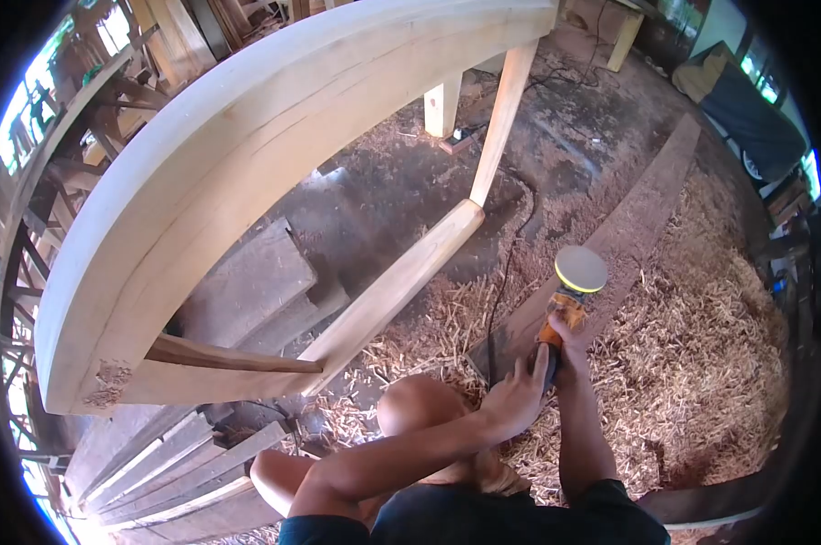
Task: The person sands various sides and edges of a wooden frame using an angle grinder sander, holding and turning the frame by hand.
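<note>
An orange and black orbital sander (550,338) is held up off the floor, its round grey sanding disc (581,269) with a yellow edge turned upward. My right hand (569,345) is wrapped around its body just below the disc. Reaching across from the left, my left hand (517,400) is closed on the black rear end. To the left stands a pale wooden frame with a broad curved top (192,154) and straight legs and rails (397,291). The sander is apart from this wood.
Wood shavings (701,363) are heaped on the right. A long plank (642,209) lies on the floor, with a dark cord (504,300) beside it. Stacked boards (174,463) lie at lower left. My bare knee (419,404) is close to the frame's lower rail.
</note>
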### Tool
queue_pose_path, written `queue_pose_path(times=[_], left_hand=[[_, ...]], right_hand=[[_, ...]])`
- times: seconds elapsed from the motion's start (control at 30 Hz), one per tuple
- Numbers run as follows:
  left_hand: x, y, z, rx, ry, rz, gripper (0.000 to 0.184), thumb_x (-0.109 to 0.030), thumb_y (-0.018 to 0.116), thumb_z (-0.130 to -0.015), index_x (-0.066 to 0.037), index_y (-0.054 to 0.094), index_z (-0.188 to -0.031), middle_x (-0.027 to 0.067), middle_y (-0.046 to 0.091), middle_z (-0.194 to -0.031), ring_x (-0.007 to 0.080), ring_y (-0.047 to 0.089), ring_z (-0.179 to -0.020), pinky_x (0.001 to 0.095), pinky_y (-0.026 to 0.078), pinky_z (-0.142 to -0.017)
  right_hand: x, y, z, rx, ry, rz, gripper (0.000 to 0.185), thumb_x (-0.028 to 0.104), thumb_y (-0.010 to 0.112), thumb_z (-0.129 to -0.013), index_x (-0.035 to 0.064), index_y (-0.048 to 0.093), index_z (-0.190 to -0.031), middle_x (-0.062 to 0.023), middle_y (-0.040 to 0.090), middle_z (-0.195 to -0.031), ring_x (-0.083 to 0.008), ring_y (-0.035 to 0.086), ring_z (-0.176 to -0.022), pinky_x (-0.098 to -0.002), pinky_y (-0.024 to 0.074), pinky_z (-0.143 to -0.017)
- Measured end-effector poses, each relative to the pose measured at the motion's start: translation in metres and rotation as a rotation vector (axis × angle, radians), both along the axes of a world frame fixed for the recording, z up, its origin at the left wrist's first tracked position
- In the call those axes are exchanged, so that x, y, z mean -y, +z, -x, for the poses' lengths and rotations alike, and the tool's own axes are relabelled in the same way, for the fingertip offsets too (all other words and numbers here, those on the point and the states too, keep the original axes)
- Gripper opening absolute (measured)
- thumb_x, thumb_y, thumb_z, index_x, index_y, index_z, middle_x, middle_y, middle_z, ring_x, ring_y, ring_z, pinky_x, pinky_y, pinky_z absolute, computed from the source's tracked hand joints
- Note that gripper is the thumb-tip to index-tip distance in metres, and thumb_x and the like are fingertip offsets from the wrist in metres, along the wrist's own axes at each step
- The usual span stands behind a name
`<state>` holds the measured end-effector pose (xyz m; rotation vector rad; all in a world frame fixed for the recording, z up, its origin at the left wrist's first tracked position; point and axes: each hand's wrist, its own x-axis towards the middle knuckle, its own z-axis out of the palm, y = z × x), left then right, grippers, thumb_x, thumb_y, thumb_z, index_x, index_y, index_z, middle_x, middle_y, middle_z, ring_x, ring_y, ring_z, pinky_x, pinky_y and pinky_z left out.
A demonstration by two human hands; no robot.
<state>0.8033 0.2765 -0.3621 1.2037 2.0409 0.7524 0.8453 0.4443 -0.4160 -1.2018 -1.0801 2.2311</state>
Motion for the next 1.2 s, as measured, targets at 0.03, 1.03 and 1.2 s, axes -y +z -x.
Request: queue_pose_path(times=[0.03, 1.03, 1.2], left_hand=[[0.004, -0.001, 0.001, -0.064, -0.035, -0.12, 0.088, -0.031, 0.067, -0.095, -0.004, 0.015, -0.159, 0.035, 0.044, -0.145, 0.0519, 0.065, -0.109, 0.0525, 0.057, -0.092], [0.364, 0.168, 0.173, -0.427, 1.572, -1.461, 0.079, -0.064, 0.048, -0.098, -0.011, 0.033, -0.154, 0.0137, 0.04, -0.152, 0.0279, 0.039, -0.144, 0.0493, 0.032, -0.12], [0.397, 0.049, 0.171, -0.405, 1.654, -1.272, 0.083, -0.071, 0.035, -0.1, -0.008, 0.034, -0.153, 0.0139, 0.044, -0.147, 0.0273, 0.043, -0.138, 0.0483, 0.034, -0.115]], right_hand=[[-0.009, -0.012, 0.0, 0.048, 0.012, 0.011, 0.034, 0.026, 0.072, -0.091, 0.0093, 0.058, -0.118, -0.007, 0.065, -0.086, -0.0199, 0.066, -0.07, -0.0328, 0.0561, -0.061], [-0.154, -0.257, -0.075, 0.389, -0.038, -0.636, 0.069, 0.035, 0.082, -0.082, -0.006, 0.057, -0.132, -0.012, 0.065, -0.118, -0.0229, 0.062, -0.101, -0.0361, 0.0508, -0.09], [-0.102, -0.216, -0.071, 0.789, -0.135, -0.83, 0.07, 0.033, 0.08, -0.087, -0.0054, 0.052, -0.138, -0.015, 0.063, -0.129, -0.0277, 0.062, -0.107, -0.0349, 0.0503, -0.093]])
